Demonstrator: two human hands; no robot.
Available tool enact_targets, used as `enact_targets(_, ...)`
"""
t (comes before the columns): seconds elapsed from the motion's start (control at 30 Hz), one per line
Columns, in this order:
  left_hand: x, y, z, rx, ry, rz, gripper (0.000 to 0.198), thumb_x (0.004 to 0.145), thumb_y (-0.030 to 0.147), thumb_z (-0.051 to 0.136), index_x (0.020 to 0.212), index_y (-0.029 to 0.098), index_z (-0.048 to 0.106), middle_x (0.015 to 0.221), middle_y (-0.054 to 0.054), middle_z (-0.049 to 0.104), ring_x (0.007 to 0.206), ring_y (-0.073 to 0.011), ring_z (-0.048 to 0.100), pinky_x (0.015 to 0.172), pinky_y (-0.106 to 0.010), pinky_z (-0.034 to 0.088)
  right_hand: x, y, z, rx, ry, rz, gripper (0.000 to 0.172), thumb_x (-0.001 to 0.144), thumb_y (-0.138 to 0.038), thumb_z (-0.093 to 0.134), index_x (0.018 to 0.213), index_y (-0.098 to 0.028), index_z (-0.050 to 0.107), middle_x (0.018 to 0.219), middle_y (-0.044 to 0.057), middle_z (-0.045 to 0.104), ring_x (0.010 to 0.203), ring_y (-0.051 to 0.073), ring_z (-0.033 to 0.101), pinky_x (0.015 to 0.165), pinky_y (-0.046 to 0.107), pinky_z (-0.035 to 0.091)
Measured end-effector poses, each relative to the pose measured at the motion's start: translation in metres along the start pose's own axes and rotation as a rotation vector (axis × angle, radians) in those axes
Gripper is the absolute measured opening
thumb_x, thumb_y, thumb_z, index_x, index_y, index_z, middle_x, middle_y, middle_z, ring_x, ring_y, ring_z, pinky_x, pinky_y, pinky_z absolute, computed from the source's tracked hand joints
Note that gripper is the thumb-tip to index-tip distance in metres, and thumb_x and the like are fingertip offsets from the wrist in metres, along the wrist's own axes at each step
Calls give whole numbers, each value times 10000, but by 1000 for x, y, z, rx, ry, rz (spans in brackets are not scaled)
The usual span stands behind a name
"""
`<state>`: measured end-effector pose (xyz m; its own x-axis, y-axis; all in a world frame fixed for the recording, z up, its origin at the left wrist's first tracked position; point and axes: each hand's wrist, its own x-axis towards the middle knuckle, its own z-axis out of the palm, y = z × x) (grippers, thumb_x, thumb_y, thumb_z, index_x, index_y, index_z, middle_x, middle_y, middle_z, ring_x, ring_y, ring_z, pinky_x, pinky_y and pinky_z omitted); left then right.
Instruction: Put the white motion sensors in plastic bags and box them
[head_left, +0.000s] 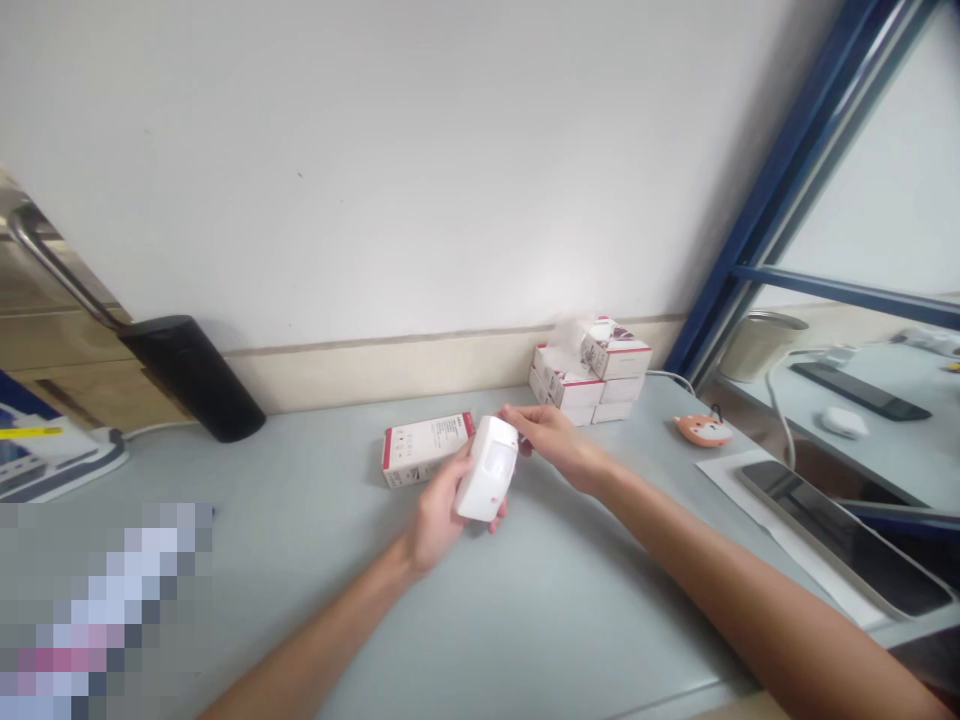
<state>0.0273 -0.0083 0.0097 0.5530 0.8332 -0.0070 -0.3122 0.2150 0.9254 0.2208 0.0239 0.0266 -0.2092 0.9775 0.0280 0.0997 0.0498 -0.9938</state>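
A white motion sensor (486, 472) with a pale window and a small red mark is gripped in my left hand (441, 508), tilted above the table. My right hand (556, 440) is closed in a pinch at the sensor's upper right edge. Whatever its fingertips hold is too small and blurred to make out. Just behind my left hand lies a white and red carton (424, 450), partly covered by the hand and the sensor.
Several similar small boxes (592, 385) are stacked by the wall, with clear plastic (571, 335) on top. An orange animal-shaped case (703, 430) and a phone (840, 530) on white paper lie right, beside a blue-framed glass pane. A black cylinder (193, 375) stands left.
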Motion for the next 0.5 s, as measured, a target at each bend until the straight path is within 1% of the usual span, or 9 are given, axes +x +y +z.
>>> enact_targets(0.03,2,2,-2,2,6,0,579,988,410,426,1511,165,475,1124,-154,725,663,-206,643,570,-330,457,0,-1,0,-29,35,-8,529,933,-665,600,801,-176,751,665,-2,599,658,143,471,636,282,359)
enact_targets(0.1,4,8,-8,0,-16,-23,567,975,417,406,1451,132,522,1044,-155,737,627,-207,631,544,-322,431,-1,-6,0,-102,144,-69,516,933,-663,601,836,-190,783,737,26,672,694,162,527,642,286,386)
enact_targets(0.17,5,16,-13,-19,-86,-93,552,954,440,411,1370,118,579,969,-155,741,620,-211,625,537,-312,409,-2,-15,-3,-177,281,-160,505,941,-660,596,855,-205,797,780,39,700,694,172,550,626,293,395)
enact_targets(0.23,5,22,-18,-68,-170,-200,533,919,476,436,1266,126,636,899,-146,733,629,-213,619,535,-298,385,-4,-25,-11,-215,402,-227,546,947,-696,571,858,-207,796,734,37,670,631,168,521,579,298,373)
enact_targets(0.33,5,24,-22,-151,-267,-327,474,863,510,481,1109,159,683,809,-125,708,648,-217,607,552,-291,378,-5,-36,-33,-153,563,-296,619,925,-773,550,878,-200,779,671,25,607,563,152,459,527,297,318)
enact_targets(0.43,5,19,-23,-131,-321,-349,482,867,536,468,1048,153,700,761,-134,705,664,-241,620,583,-310,412,-4,-39,-63,-31,722,-364,635,884,-810,577,865,-197,743,660,11,572,543,135,409,518,295,275)
enact_targets(0.5,5,14,-22,-89,-314,-333,505,882,538,446,1055,142,707,757,-138,713,675,-249,640,598,-316,431,-3,-39,-81,-10,804,-377,641,859,-822,598,853,-194,728,622,-8,518,534,129,376,522,298,260)
